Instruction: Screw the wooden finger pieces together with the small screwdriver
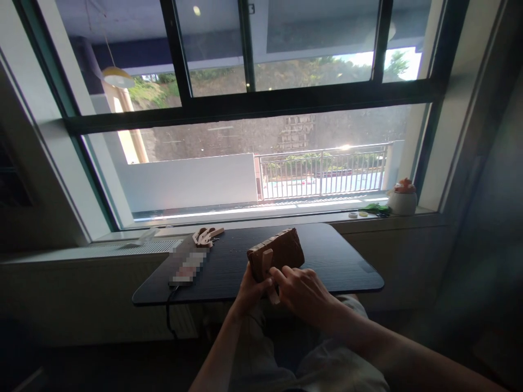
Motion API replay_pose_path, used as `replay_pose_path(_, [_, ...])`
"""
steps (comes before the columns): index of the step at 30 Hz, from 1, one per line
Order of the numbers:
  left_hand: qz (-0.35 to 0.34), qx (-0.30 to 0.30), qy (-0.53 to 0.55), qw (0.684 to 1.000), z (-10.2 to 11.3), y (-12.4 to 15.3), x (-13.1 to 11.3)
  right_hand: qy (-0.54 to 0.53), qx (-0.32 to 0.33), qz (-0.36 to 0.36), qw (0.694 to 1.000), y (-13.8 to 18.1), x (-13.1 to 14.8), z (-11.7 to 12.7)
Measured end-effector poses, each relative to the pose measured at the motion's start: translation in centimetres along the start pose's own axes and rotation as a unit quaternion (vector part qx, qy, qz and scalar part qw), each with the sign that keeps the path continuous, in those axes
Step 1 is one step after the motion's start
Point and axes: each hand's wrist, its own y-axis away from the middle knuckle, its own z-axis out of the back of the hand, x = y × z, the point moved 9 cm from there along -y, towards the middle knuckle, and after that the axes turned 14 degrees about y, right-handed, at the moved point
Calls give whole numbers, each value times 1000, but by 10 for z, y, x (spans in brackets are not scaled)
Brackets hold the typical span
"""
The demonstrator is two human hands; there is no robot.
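Observation:
A brown, box-shaped block [281, 250] is tilted above the near edge of the dark table [339, 261]. My left hand [250, 293] is closed around its near left end. A flat, light wooden strip [267, 260] stands against the block's near end, its lower part sticking out below my fingers. My right hand [300, 291] has its fingers curled and pinched on the strip's middle, close to my left thumb. The fingertips partly hide where strip and block meet, so I cannot tell if they are joined.
Several light wooden pieces [207, 236] lie at the table's back left. In front of them is a blurred-out flat item, with a black cable [168, 316] hanging over the edge. A white jar [402, 201] with an orange top stands on the windowsill. My legs are below the table.

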Motion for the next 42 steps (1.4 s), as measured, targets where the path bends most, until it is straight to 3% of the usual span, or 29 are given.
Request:
replay_pose_path(6, [-10, 12, -8, 1000, -1, -1, -1, 37, -6, 82, 996, -1, 5, -9])
replay_pose_path(8, [-5, 6, -7, 1000, -1, -1, -1, -3, -5, 51, 999, -1, -2, -15])
replay_pose_path(12, [7, 0, -11, 1000, -2, 1, -3, -124, 3, -81, 989, 2, -25, -28])
replay_pose_path(15, [16, 8, 0, 1000, -3, 1, -1, -148, 12, -120, 982, 2, -32, -30])
replay_pose_path(23, [7, 27, 1, 1000, -3, 0, 4, -13, 21, -5, 1000, -4, -14, 5])
replay_pose_path(28, [8, 14, -12, 1000, 1, -1, 5, 44, 17, 77, 996, 0, 3, 4])
replay_pose_path(30, [5, 13, -25, 1000, 1, -1, 2, 28, 8, 64, 998, -1, 1, -2])
replay_pose_path(37, [16, 25, 10, 999, -7, 2, -3, -110, 0, -92, 990, 1, -32, -24])
replay_pose_path(42, [11, 17, 3, 1000, -5, 2, -1, -62, 6, -37, 997, 3, -25, -11])
